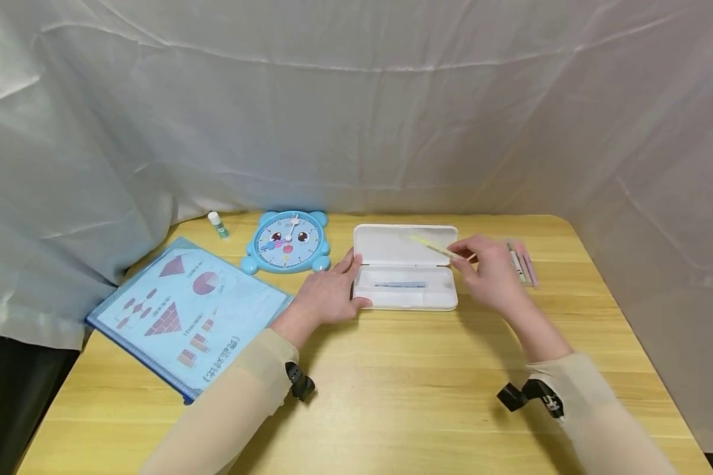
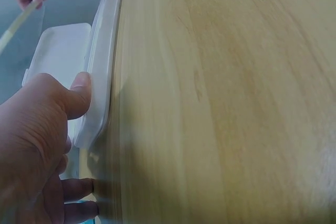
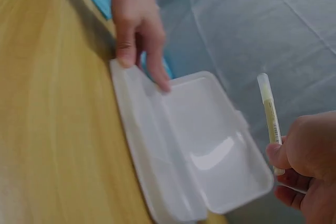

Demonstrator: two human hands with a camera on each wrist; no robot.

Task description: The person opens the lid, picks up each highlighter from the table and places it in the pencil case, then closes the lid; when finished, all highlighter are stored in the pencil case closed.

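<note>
A white pencil case (image 1: 405, 300) lies with its lid raised, and a blue pen (image 1: 401, 285) is inside its tray. My left hand (image 1: 328, 291) holds the case by its left end, thumb at the front corner and a finger near the hinge. In the right wrist view, the thumb of that left hand (image 3: 137, 27) rests on the case rim. My right hand (image 1: 488, 274) pinches a pale yellow highlighter (image 3: 271, 119) by one end, its clear-capped end pointing away. From the head view, this highlighter (image 1: 434, 248) overlaps the raised lid (image 1: 386, 245).
Several pastel pens (image 1: 523, 264) lie to the right of my right hand. A blue toy clock (image 1: 288, 243) and a glue stick (image 1: 218, 224) stand at the back left. At the left lies a blue document folder (image 1: 184, 316). A grey curtain (image 1: 356, 132) hangs behind the table.
</note>
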